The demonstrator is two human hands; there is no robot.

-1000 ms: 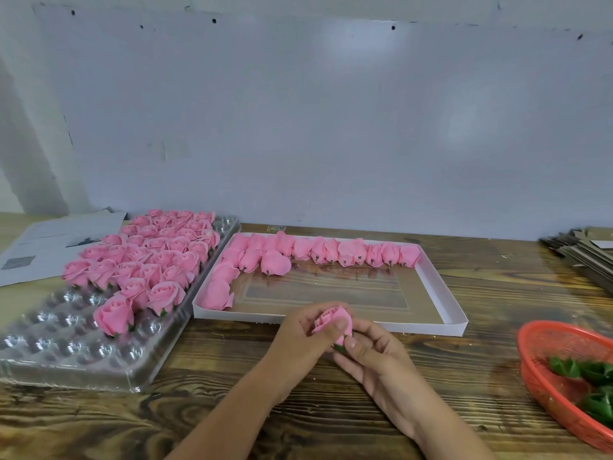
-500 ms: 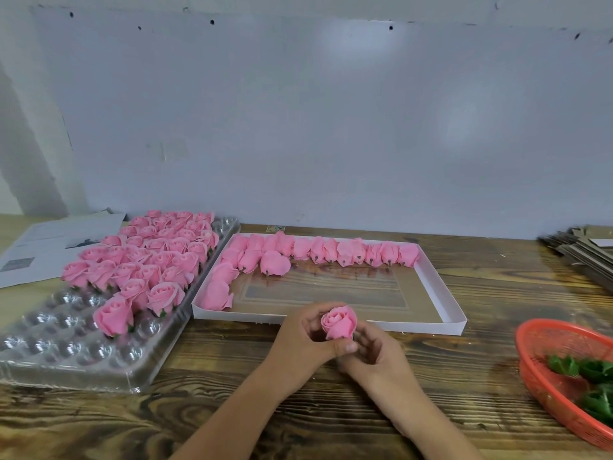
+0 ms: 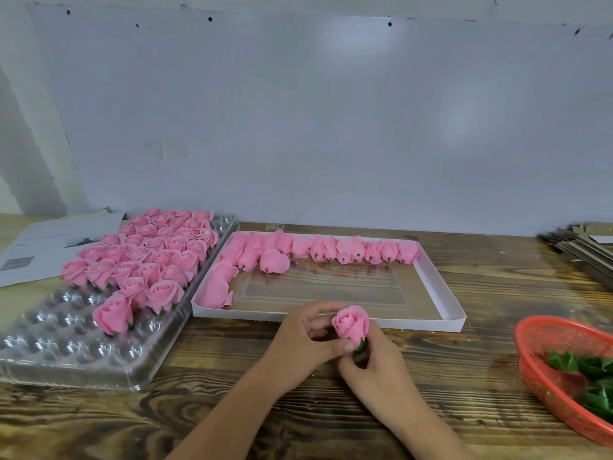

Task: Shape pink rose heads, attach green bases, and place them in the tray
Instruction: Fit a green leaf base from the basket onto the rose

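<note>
A pink rose head with layered soft petals [image 3: 351,323] is held above the dark-grained wooden table [image 3: 464,386], just in front of the near wall of the shallow white cardboard box [image 3: 441,295]. Its long axis is nearly upright, the open bloom turned up and slightly toward the camera, and a green leafy base [image 3: 361,345] is seen at its lower end. The rose is pinched at its foot by the thumb of the left hand [image 3: 305,340], whose fingers are curled behind the petals; the base is gripped from below by the curled fingers of the right hand [image 3: 374,363].

In the white box, unshaped pink buds [image 3: 318,249] are laid on their sides in a row along the far wall and down the left side. In the clear plastic dimpled tray [image 3: 49,346] at left, finished pink roses [image 3: 149,257] are seated upright in the far cups. Loose green bases [image 3: 583,370] are kept in the orange mesh basket [image 3: 544,366] at right.
</note>
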